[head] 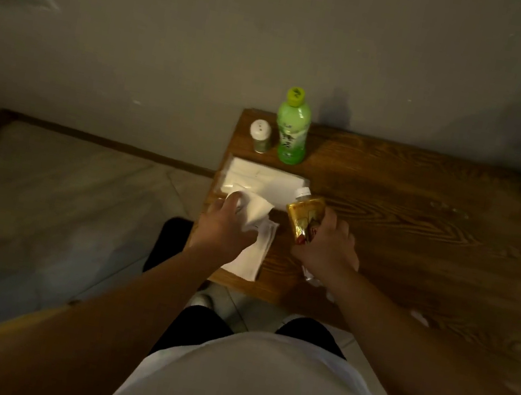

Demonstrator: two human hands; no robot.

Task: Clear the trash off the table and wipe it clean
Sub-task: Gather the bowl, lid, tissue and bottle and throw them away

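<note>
At frame centre, right hand (325, 243) fingers grip the gold bottle (304, 217), left hand (226, 222) fingers pinch the crumpled tissue (255, 210); best lift both clear of the tabletop (421, 225) together

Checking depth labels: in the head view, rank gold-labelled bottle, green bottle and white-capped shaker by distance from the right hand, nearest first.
1. Gold-labelled bottle with white cap: gripped in the right hand, near table edge.
2. Green plastic bottle with yellow-green cap: upright at the table's far end.
3. Small white-capped shaker: just left of the green bottle, slightly farther; close call.

Green bottle (292, 126), gold bottle (304, 217), white tissue (254, 212), brown wood-grain table (420, 232)
</note>
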